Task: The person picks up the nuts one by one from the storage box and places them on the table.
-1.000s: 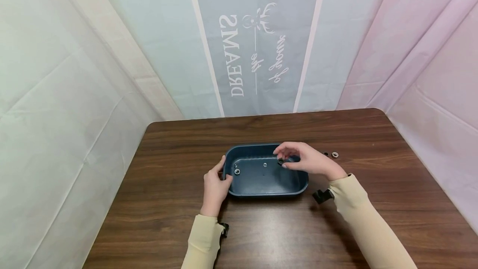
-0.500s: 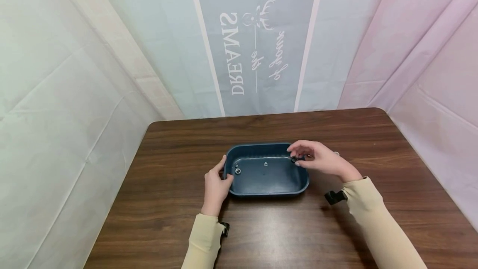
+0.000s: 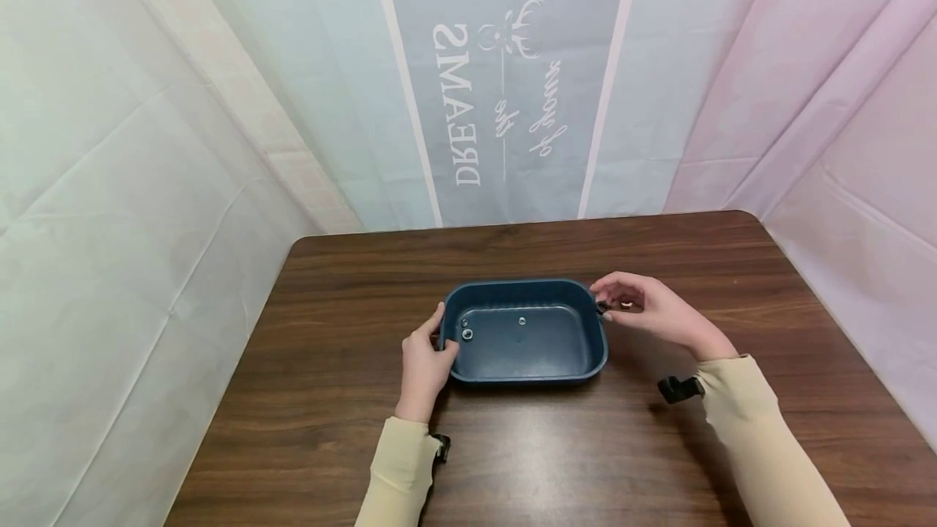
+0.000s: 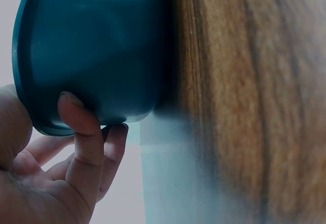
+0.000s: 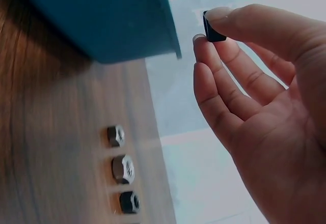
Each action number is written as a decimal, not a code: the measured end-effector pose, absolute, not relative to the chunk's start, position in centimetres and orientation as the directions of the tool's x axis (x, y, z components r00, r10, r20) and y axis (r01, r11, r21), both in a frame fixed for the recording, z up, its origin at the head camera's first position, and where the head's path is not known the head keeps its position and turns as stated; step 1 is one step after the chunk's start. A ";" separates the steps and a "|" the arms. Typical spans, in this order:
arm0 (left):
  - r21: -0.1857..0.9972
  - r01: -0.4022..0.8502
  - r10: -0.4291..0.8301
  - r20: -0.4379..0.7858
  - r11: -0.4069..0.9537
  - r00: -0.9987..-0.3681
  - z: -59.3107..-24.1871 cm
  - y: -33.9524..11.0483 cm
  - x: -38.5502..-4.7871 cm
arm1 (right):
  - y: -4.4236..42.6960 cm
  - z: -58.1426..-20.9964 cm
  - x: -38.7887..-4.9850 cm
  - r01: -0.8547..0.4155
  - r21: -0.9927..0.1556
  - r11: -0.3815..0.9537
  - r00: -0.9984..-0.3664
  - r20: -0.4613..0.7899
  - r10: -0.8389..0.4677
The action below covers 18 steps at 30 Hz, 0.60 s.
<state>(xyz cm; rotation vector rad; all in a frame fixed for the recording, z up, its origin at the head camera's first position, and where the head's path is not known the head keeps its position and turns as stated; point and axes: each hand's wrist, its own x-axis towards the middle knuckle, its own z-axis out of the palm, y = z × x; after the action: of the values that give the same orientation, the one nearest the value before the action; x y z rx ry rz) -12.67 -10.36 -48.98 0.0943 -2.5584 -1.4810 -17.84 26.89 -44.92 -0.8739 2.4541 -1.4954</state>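
Observation:
A dark blue plastic tray [image 3: 527,372] stands on the table. My left hand [image 3: 424,368] holds its left end, with the thumb at the rim and fingers against the outer wall [image 4: 97,46]. Three small metal nuts, one the silver nut [image 3: 468,334], lie inside on the tray floor, two at the left and one near the middle. Just past the tray's right rim, my right hand [image 3: 655,315] pinches a black nut [image 5: 213,29] between thumb and fingertips, above the table.
In the right wrist view, a small silver nut [image 5: 116,136], a larger silver nut [image 5: 123,169] and a black nut [image 5: 129,202] stand in a row on the wooden table [image 3: 329,397], right of the tray. A printed cloth [image 3: 512,104] hangs behind the table.
My right hand has moved right with the black nut, from over the tray's inside to beyond its right rim. The left hand and the tray stay nearly where they were.

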 end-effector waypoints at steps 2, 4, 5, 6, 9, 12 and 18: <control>0.865 0.032 -0.148 0.122 0.501 -0.981 -48.9 -10.3 -12.8 | 27.3 -45.1 -17.9 -0.404 -0.848 0.343 -0.827 0.177 -0.534; 0.865 0.031 -0.149 0.121 0.501 -0.981 -48.7 -10.3 -12.8 | 27.7 -45.3 -17.9 -0.399 -0.846 0.353 -0.834 0.175 -0.523; 0.865 0.032 -0.148 0.122 0.501 -0.981 -48.7 -10.3 -12.9 | 27.8 -45.5 -17.9 -0.394 -0.847 0.358 -0.838 0.172 -0.517; 0.865 0.032 -0.148 0.122 0.501 -0.981 -48.6 -10.4 -12.9 | 28.0 -45.6 -17.9 -0.394 -0.843 0.365 -0.842 0.172 -0.511; 0.863 0.031 -0.148 0.121 0.505 -0.982 -48.4 -10.4 -13.0 | 28.2 -46.2 -18.0 -0.403 -0.830 0.387 -0.847 0.177 -0.502; 0.863 0.025 -0.150 0.116 0.505 -0.982 -48.1 -10.5 -13.1 | 28.2 -46.8 -18.0 -0.420 -0.808 0.412 -0.845 0.183 -0.503; 0.864 -0.001 -0.148 0.085 0.503 -0.985 -47.7 -10.6 -13.3 | 28.0 -47.8 -18.0 -0.400 -0.790 0.464 -0.866 0.160 -0.474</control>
<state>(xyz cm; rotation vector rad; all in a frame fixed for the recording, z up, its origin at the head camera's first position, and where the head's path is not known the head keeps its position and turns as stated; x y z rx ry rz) -13.34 -10.58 -47.69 0.1299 -2.5930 -1.4901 -18.00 28.05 -47.76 -0.7834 2.6169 -1.3785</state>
